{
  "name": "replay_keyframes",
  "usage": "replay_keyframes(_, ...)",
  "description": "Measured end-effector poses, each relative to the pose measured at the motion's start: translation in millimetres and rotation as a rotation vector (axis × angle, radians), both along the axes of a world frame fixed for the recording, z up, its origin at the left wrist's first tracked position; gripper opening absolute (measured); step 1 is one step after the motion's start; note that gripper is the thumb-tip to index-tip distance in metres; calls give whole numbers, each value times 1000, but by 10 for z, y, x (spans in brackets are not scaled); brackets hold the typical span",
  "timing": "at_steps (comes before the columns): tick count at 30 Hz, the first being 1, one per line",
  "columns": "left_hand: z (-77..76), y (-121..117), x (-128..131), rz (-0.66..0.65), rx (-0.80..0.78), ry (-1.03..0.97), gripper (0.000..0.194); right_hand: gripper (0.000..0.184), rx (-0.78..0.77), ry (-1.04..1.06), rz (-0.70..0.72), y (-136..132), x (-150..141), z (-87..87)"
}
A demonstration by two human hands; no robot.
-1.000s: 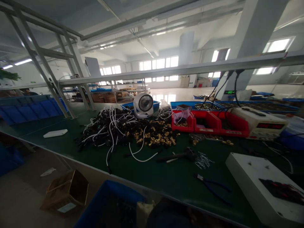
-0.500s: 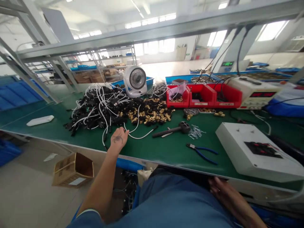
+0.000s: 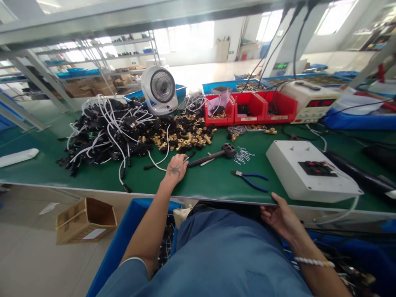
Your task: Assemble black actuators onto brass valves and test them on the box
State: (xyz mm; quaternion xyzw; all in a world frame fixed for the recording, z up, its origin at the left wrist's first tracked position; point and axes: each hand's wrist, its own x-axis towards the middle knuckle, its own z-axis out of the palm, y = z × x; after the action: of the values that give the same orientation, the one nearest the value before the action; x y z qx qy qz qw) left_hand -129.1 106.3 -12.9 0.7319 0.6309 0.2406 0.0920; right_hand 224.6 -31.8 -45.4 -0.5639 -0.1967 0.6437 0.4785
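Note:
My left hand (image 3: 175,168) rests on the green bench (image 3: 213,183), its fingers curled round the end of a white cable (image 3: 159,159) that runs into the pile of black parts and white cables (image 3: 105,132). Just ahead lie brass fittings (image 3: 182,136) and a black hammer (image 3: 213,154). My right hand (image 3: 278,214) grips the front edge of the bench from below, thumb on top, close to the white box (image 3: 306,171). Blue-handled pliers (image 3: 250,180) lie between my hands.
A white fan (image 3: 159,89) stands behind the pile. Red bins (image 3: 250,108) and a power supply (image 3: 309,101) line the back. Loose pins (image 3: 243,155) lie by the hammer. Below the bench are a blue crate (image 3: 123,243) and a cardboard box (image 3: 85,218).
The view has dropped from the hall to the bench. My left hand came into view and slid right along the white cable; my right hand rose to the bench edge.

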Motion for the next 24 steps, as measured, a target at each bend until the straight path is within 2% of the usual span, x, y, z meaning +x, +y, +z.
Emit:
replay_keyframes(3, -40, 106, 120, 55, 61, -30, 31, 41, -63, 3, 87, -84, -14, 28)
replay_keyframes(5, 9, 74, 121, 91, 136, -70, 29, 45, -69, -17, 144, -138, -35, 26)
replay_keyframes(7, 136, -46, 64, 121, 240, -118, 25, 53, -56, -62, 177, -186, -44, 1)
replay_keyframes(10, 427, -345, -76, 127, 386, -189, 33, 62, -76, -179, 209, -267, 39, -72)
replay_keyframes(13, 689, -667, -196, 112, 501, -270, 40, 60, -197, -345, 245, -382, 294, -169)
replay_keyframes(15, 772, -845, -209, 59, 607, -341, 36, 54, -301, -450, 229, -467, 520, -237)
replay_keyframes(16, 781, -921, -182, 7, 623, -377, 33, 51, -344, -492, 198, -504, 628, -271)
replay_keyframes(19, 707, -1105, 43, -196, 530, -401, 23, 38, -380, -555, 33, -553, 854, -379)
replay_keyframes(21, 609, -1188, 270, -337, 435, -389, 21, 33, -329, -533, -90, -517, 890, -462)
replay_keyframes(24, 465, -1274, 588, -466, 315, -372, 22, 34, -251, -440, -234, -389, 808, -612)
